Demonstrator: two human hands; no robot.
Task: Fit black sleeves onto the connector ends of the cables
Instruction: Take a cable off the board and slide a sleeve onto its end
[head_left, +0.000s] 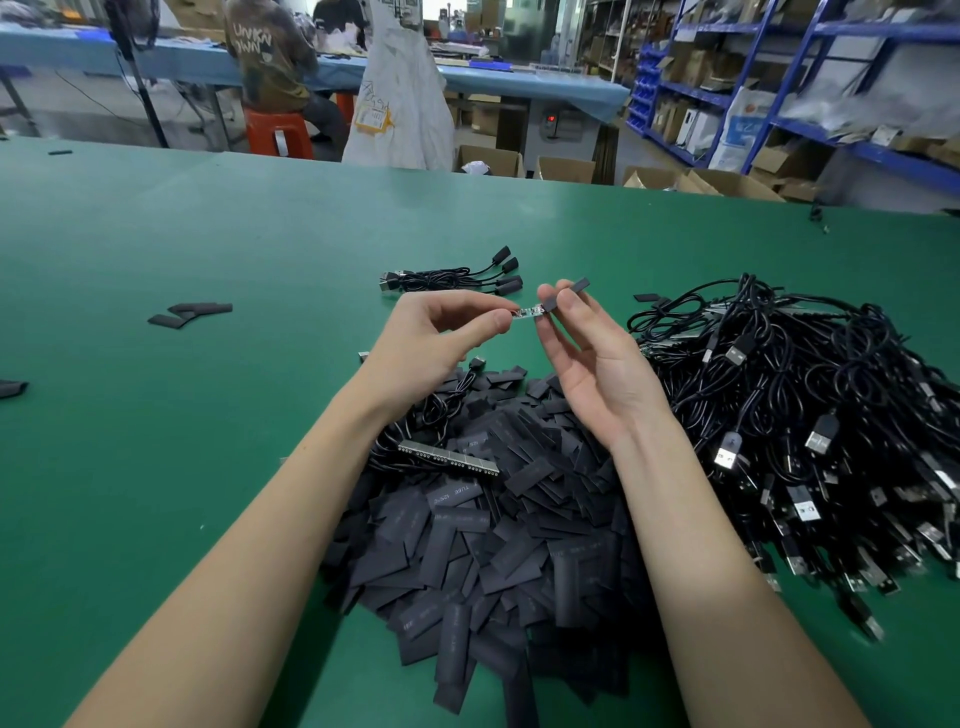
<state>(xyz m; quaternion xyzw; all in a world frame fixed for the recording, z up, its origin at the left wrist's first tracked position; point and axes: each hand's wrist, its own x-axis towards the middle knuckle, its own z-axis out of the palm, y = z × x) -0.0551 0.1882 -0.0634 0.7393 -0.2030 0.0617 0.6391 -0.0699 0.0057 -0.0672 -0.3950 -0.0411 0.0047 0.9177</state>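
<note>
A black sleeve (567, 294) sits pinched between the thumb and fingers of the right hand (592, 358), raised above the green table (156, 415), its near end right up against the tip of a small connector end (530, 312). That connector, pale with a bit of red at one side, is clamped between the thumb and forefinger of the left hand (431, 343). From here I can't make out whether the sleeve has begun to slide over it or only touches the tip. Both hands hover close together over the middle of the table, forearms stretched out from the near edge.

Beneath the wrists lies a big heap of loose sleeves (493, 545), flat black pieces piled every which way, some with faint pale print. A short metal strip with a row of holes (449, 457) rests on top of the heap, near the left forearm. To the right sprawls a tangled mass of black cables (789, 415), their silver plugs pointing out toward the near side. Just beyond the hands, a small bundle of cables with sleeved ends (457, 278) lies apart on the table. A few stray sleeves (189, 313) sit well off to the left.

Across the room a person on a red stool (278, 132) sits at a blue bench, and blue shelves (779, 78) stand along the right wall.
</note>
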